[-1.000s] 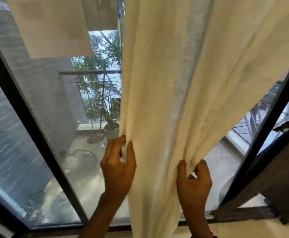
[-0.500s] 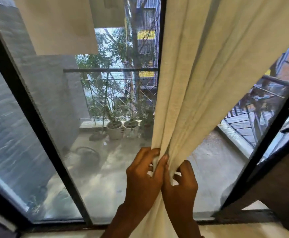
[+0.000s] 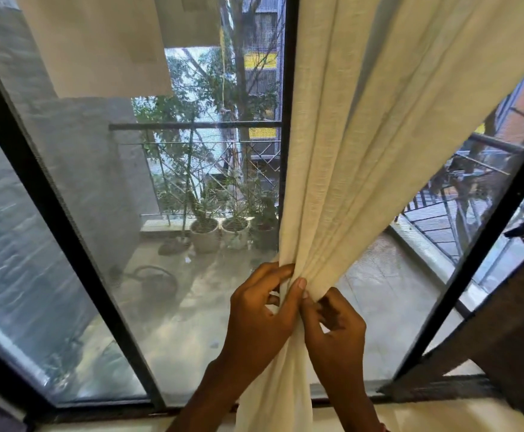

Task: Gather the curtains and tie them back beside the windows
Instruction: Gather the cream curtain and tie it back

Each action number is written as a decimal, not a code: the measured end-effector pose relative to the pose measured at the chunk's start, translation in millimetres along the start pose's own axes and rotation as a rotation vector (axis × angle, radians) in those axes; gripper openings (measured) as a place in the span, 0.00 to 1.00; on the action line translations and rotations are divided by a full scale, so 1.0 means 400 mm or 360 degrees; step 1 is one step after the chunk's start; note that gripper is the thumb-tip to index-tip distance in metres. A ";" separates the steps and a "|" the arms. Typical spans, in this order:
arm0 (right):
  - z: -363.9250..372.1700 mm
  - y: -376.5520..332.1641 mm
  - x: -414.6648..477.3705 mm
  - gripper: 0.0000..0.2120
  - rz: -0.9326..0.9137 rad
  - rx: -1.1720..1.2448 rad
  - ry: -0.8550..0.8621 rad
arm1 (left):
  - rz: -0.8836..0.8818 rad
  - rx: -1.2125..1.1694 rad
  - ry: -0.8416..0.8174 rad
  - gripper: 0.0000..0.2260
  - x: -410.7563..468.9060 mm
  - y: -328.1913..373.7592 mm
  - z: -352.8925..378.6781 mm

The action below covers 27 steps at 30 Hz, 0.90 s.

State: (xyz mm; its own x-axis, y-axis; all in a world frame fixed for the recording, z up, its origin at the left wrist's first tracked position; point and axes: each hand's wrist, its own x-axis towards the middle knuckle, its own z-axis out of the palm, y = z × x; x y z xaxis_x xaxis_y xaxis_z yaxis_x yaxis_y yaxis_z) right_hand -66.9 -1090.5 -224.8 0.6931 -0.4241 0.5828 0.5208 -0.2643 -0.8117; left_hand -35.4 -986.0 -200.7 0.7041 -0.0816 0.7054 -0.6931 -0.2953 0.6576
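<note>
Beyond the black-framed window, potted plants are sitting on a balcony. Left hand and right hand are both pinching the bunched cream curtain, hanging center-right.

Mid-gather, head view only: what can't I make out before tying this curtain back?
Head view: curtain top and rail, cut off by the upper edge.
Its hem, cut off by the lower edge.
How much fabric the left hand and right hand grip, hidden by their own fingers and the folds.
Any tie-back or hook: none shows.
</note>
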 end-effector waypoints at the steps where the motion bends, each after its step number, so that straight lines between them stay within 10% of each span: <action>1: 0.000 0.000 0.002 0.08 0.0014 0.0004 0.0010 | 0.0000 -0.0011 -0.0002 0.09 0.001 0.000 0.000; 27: 0.003 0.003 0.004 0.13 0.0061 -0.0032 0.0039 | -0.0074 -0.0030 0.0145 0.19 0.001 0.000 0.013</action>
State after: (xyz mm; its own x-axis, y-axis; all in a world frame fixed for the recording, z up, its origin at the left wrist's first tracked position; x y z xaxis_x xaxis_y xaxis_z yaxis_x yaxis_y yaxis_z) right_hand -64.7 -1090.3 -224.9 0.6997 -0.4554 0.5505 0.4839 -0.2648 -0.8341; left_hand -34.4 -990.8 -201.8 0.7193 0.0188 0.6944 -0.6632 -0.2789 0.6945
